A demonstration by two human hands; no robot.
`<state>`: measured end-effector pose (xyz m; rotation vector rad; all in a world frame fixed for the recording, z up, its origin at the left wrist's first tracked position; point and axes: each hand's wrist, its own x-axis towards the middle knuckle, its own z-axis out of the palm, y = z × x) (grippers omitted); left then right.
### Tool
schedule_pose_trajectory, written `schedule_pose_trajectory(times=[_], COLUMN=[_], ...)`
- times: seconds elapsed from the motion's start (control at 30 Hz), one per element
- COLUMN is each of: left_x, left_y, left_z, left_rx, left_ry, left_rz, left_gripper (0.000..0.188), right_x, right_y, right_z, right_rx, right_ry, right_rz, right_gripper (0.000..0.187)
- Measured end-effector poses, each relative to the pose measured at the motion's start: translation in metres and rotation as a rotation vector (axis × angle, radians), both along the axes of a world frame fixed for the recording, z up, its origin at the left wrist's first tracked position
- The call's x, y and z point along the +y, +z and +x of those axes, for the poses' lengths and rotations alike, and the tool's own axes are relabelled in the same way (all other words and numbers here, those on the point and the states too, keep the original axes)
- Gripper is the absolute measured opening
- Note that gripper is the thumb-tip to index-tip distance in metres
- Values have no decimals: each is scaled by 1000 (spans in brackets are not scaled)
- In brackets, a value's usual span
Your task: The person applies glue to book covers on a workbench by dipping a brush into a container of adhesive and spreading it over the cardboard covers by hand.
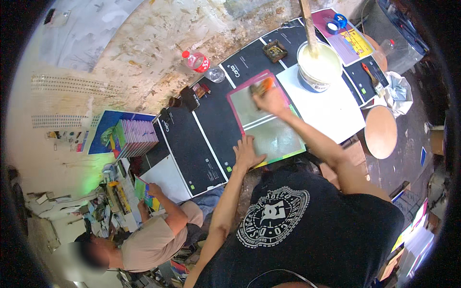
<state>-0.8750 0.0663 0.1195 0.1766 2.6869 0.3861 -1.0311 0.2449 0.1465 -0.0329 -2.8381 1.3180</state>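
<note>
An open book cover lies in front of me, two grey boards on a sheet with pink and green margins. Its lower board looks wet and shiny. My right hand grips a brush over the upper board; its orange part shows, and motion blurs the bristles. At the cover's left edge, my left hand rests with fingers spread, holding nothing. To the right stands a white bucket of pale paste, with a wooden stick upright in it.
White paper lies under the bucket. Beyond the cover are a plastic bottle with a red cap and a small dark tray. Another brush lies right. At left, a co-worker holds a colourful cover near stacked books.
</note>
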Motion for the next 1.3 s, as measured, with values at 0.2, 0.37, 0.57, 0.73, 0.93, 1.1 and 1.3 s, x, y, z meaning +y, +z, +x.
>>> schedule_pose_trajectory(times=[0.2, 0.37, 0.57, 0.73, 0.93, 1.1, 1.3], left_x=[3, -10, -8, -9, -3, -8, -39], left_y=[1, 0, 8, 2, -4, 1, -33], left_z=[-6, -2, -1, -1, -4, -7, -96], left_rx=[-16, 6, -24, 12, 34, -39, 132], left_ry=[-7, -15, -73, -104, -133, -101, -91], left_rz=[11, 41, 29, 20, 6, -35, 298], left_gripper=[97, 99, 99, 94, 95, 97, 45], right_x=[-4, 88, 38, 143, 16, 61, 146], right_y=[-121, -46, -85, -33, -50, -61, 15], right_z=[27, 51, 83, 150, 131, 219, 297], right_rx=[36, 95, 21, -22, 193, -63, 182], right_ry=[-17, -307, -357, -652, -537, -611, -816], right_rz=[61, 337, 68, 212, -135, -97, 151], right_gripper=[53, 29, 46, 45, 43, 54, 18])
